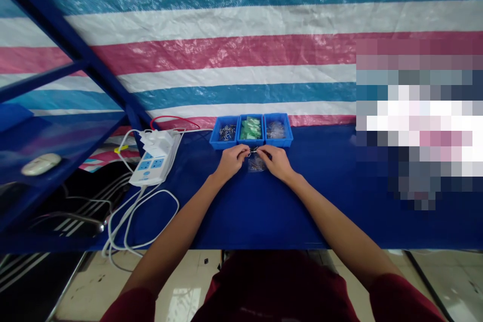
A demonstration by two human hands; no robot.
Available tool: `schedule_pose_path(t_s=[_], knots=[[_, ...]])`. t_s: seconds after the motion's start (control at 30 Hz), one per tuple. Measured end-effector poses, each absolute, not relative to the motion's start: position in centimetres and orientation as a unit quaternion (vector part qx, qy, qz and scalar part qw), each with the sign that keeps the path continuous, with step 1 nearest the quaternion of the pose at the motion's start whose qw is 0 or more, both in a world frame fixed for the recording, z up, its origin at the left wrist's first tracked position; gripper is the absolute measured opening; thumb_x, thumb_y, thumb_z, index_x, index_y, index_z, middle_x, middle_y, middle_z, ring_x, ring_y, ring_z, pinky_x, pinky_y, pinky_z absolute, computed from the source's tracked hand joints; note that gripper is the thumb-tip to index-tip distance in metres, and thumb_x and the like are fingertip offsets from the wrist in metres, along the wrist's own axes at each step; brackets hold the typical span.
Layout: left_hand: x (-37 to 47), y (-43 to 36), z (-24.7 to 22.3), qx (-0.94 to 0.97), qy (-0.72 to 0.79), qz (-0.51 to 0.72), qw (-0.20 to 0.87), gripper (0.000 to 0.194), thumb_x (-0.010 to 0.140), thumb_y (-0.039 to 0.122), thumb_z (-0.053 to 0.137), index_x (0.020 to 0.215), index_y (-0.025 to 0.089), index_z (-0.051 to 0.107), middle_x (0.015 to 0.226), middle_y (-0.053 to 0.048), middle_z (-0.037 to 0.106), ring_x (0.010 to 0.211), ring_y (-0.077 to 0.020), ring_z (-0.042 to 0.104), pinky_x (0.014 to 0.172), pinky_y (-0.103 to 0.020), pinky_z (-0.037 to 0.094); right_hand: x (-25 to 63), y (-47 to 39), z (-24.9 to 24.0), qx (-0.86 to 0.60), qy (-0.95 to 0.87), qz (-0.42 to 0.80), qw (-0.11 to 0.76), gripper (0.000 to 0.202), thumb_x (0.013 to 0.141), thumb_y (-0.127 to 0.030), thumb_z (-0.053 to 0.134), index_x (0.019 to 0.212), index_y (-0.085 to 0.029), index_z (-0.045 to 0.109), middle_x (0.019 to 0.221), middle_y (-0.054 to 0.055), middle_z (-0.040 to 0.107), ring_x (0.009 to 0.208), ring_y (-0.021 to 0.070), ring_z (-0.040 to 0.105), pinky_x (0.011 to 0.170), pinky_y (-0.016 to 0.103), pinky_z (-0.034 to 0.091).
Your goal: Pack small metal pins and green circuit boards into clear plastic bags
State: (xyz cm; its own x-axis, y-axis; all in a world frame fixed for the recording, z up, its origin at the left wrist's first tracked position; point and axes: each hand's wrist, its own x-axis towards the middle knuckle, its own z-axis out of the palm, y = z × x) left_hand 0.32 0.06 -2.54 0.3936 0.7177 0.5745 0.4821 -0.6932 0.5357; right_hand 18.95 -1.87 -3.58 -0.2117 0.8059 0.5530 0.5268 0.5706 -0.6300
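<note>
My left hand (231, 162) and my right hand (278, 162) meet just in front of the bins, thumbs and fingers pinched together. Between their fingertips are small black-and-silver pieces (253, 151), too small to name exactly. Just below the fingers, a small clear plastic bag (256, 164) with little metal parts in it lies on the table. Behind my hands stand three blue bins in a row. The left bin (215, 139) has loose black-and-silver pieces, the middle bin (250, 142) green-and-clear packets, and the right bin (289, 133) clear plastic bags.
A white power strip (149, 175) with a plugged-in adapter and looping white cables (132, 211) lies left on the blue table (260, 216). A pale computer mouse (41, 164) sits on a side shelf. Striped sheeting (241, 55) hangs behind; the right side is pixelated.
</note>
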Motion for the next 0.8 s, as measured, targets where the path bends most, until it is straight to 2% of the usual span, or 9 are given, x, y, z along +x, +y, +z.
schedule_pose_path(t_s=[0.23,0.43,0.67,0.8], knots=[[0.5,0.1,-2.6,0.801,0.367,0.451,0.142,0.02,0.088,0.034,0.059,0.089,0.017,0.068,0.076,-0.003,0.069,0.062,-0.0127,0.06,0.063,-0.023,0.047,18.9,-2.0,-3.2,-0.446,-0.747,0.143,0.472,0.023,0.094,-0.028,0.047,0.087,-0.018,0.066,0.081,0.005,0.069,0.074,0.0172,0.063,0.071,0.027,0.046],[0.7,-0.3,-2.0,0.789,0.374,0.469,0.133,0.023,0.089,0.036,0.058,0.081,0.018,0.07,0.074,-0.003,0.068,0.062,-0.0126,0.058,0.064,-0.025,0.047,18.8,-1.9,-3.2,-0.446,-0.748,0.148,0.468,0.024,0.095,-0.031,0.046,0.087,-0.019,0.065,0.081,0.005,0.069,0.073,0.0166,0.062,0.071,0.027,0.045],[1.5,-0.6,-1.9,0.689,0.386,0.524,0.32,0.02,0.079,0.036,0.068,0.079,0.016,0.069,0.069,-0.001,0.065,0.05,-0.0092,0.054,0.046,-0.021,0.043,18.7,-1.9,-3.3,-0.44,-0.756,0.15,0.461,0.023,0.094,-0.03,0.047,0.085,-0.019,0.065,0.08,0.004,0.069,0.072,0.0161,0.062,0.07,0.026,0.044],[1.7,-0.4,-2.0,0.659,0.375,0.532,0.376,0.019,0.075,0.034,0.072,0.077,0.016,0.07,0.07,-0.002,0.066,0.054,-0.0103,0.056,0.047,-0.021,0.046,18.8,-2.0,-3.1,-0.445,-0.754,0.152,0.459,0.025,0.095,-0.031,0.047,0.082,-0.019,0.065,0.076,0.003,0.067,0.069,0.0155,0.06,0.069,0.026,0.043]])
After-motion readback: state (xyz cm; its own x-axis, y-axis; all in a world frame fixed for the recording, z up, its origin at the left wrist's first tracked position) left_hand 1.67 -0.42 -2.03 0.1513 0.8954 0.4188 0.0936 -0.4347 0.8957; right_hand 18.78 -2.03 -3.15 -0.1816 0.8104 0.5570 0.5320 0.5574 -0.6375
